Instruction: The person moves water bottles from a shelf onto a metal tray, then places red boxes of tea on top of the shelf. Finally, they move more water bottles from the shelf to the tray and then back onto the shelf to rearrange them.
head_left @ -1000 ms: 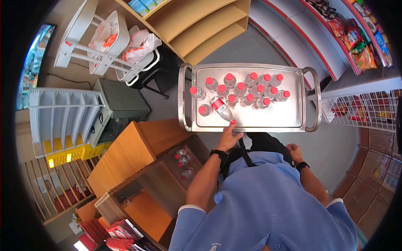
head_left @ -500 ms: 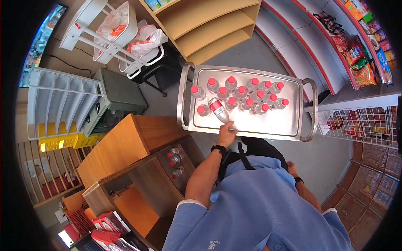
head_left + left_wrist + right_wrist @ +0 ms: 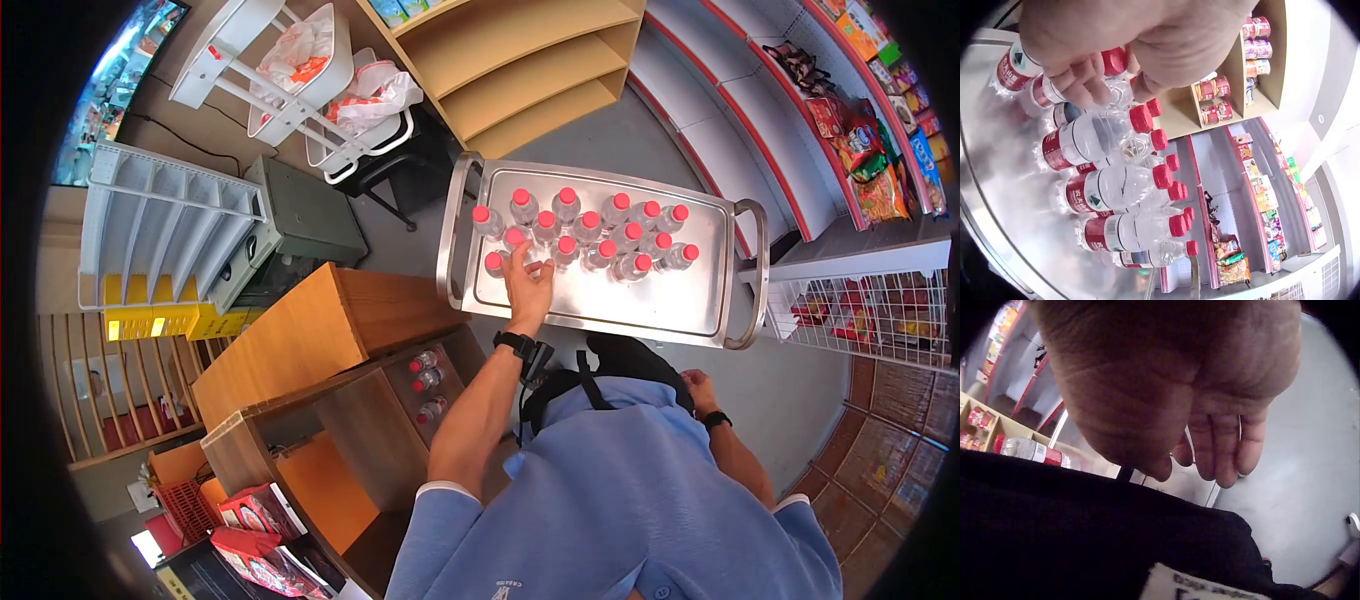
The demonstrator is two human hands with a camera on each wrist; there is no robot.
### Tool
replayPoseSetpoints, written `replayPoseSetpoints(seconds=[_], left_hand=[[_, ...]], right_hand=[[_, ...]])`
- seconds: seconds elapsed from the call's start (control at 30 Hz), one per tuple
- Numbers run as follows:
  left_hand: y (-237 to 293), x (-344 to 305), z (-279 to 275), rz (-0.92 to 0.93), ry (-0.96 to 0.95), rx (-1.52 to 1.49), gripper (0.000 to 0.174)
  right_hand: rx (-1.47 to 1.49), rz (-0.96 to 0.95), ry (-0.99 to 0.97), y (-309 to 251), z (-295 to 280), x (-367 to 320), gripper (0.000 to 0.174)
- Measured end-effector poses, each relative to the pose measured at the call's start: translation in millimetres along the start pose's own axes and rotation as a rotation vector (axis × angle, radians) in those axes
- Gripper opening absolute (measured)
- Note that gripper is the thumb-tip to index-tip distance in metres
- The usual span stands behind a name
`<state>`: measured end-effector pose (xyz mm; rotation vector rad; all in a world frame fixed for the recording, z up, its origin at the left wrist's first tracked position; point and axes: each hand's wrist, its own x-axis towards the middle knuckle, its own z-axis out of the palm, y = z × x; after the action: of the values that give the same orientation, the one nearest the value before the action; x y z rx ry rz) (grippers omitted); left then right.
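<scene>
My left hand (image 3: 530, 290) reaches over the near left part of a metal tray cart (image 3: 650, 312). Its fingers and thumb curl round the neck of a clear plastic water bottle (image 3: 514, 236) with a red cap, now upright; my hand hides most of its body. In the left wrist view the red cap (image 3: 1115, 61) shows between thumb and fingers. Several similar bottles (image 3: 1107, 187) with red labels stand close together beside it. By the black trousers (image 3: 1085, 531), my right hand (image 3: 1166, 387) hangs with loosely bent fingers and holds nothing.
A wooden counter (image 3: 290, 320) adjoins the cart's left side, with a few bottles (image 3: 428, 380) on its lower shelf. Wooden shelves (image 3: 530, 80) and red-edged store shelves (image 3: 720, 110) stand beyond. A white wire rack (image 3: 860, 300) is at the right.
The bottle that lay tilted on the tray now stands upright among the others. My left hand moved forward over the tray with it. My right hand stays by my side.
</scene>
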<state>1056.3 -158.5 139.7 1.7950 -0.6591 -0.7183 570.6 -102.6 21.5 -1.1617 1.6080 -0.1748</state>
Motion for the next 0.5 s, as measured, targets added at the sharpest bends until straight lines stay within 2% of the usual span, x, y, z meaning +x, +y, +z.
replayPoseSetpoints(seconds=[0.1, 0.13, 0.17, 0.23, 0.3, 0.33, 0.43, 0.47, 0.5], left_hand=[[-24.0, -7.8, 1.4, -0.021, -0.043, 0.036, 0.051], [-36.1, -11.3, -0.6, -0.054, -0.12, 0.104, 0.05], [-40.6, -16.3, -4.1, -0.087, -0.195, 0.173, 0.049], [-49.6, -25.3, -11.3, -0.14, -0.2, 0.207, 0.051], [-62.1, -26.7, -19.9, -0.255, -0.16, 0.334, 0.057], [-66.2, -24.2, -25.9, -0.324, -0.161, 0.281, 0.064], [-100.0, -7.1, -33.7, -0.227, -0.093, 0.286, 0.068], [-90.0, -2.3, -38.5, -0.293, -0.137, 0.251, 0.074], [-88.7, 0.2, -40.3, -0.299, -0.126, 0.243, 0.074]], right_hand=[[0.024, 0.049, 0.017, -15.5, -1.0, -2.8, 0.019], [0.028, 0.048, 0.019, -16.2, -0.9, -3.8, 0.019], [0.03, 0.046, 0.017, -10.3, -1.6, -1.9, 0.019], [0.031, 0.042, 0.015, 1.9, -2.0, -0.3, 0.019], [0.008, 0.04, 0.023, 23.0, -1.6, 0.3, 0.02], [0.002, 0.034, 0.02, 33.9, -2.1, 1.7, 0.02], [-0.086, -0.043, -0.021, 86.8, -4.6, 12.6, 0.018], [-0.104, -0.061, 0.002, 113.5, -4.6, 21.7, 0.017], [-0.123, -0.08, 0.025, 115.4, -6.0, 22.1, 0.017]])
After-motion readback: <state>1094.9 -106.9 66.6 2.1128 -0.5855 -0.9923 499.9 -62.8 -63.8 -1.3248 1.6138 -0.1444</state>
